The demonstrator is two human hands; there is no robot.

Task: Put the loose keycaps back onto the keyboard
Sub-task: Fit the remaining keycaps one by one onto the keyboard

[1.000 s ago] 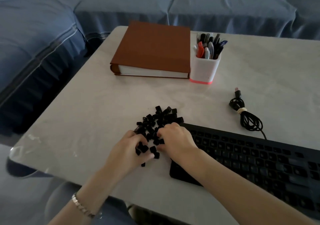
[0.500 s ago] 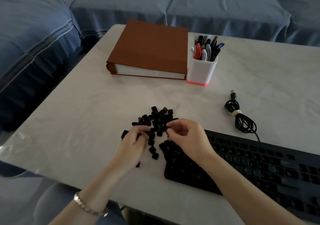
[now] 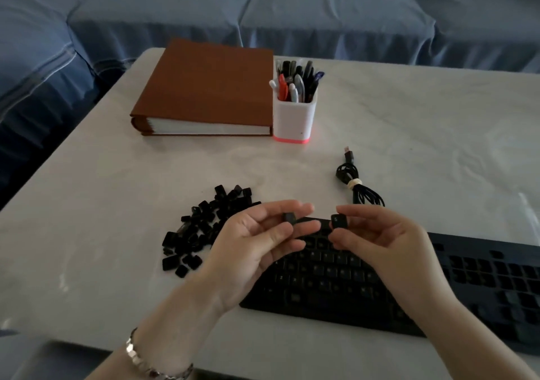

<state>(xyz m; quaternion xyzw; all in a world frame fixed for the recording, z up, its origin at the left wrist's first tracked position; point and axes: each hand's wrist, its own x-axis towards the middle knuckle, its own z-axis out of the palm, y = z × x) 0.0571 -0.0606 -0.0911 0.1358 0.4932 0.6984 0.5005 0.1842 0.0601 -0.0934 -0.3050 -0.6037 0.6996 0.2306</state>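
The left hand (image 3: pixel 257 242) is raised over the left end of the keyboard (image 3: pixel 330 277), palm turned inward, and pinches a black keycap (image 3: pixel 289 217) between thumb and forefinger; the other fingers curl loosely beneath. The right hand (image 3: pixel 388 242) faces it, just beside, and pinches a second keycap (image 3: pixel 339 221) the same way, its top face turned to the camera with a pale mark too small to read. The two caps are near each other but apart, both clear of the keyboard. A bracelet (image 3: pixel 146 362) sits on the left wrist.

The keyboard is black and lies slantwise along the near right of the table (image 3: pixel 409 131); its right part runs out of the picture. In this dim light I cannot tell which of its places lack caps. Just left of it, on the tabletop, lies the pile (image 3: pixel 201 230) of loose black keycaps, some tipped on their sides.

Behind the right hand, the keyboard's cable (image 3: pixel 359 187) lies coiled and tied, plug pointing away. Farther back stand a white cup (image 3: pixel 293 116) with a pink base, full of pens (image 3: pixel 295 81), and touching its left side a thick brown book (image 3: pixel 210 87) lying flat. A blue sofa (image 3: pixel 321 14) wraps around the far and left sides of the table.
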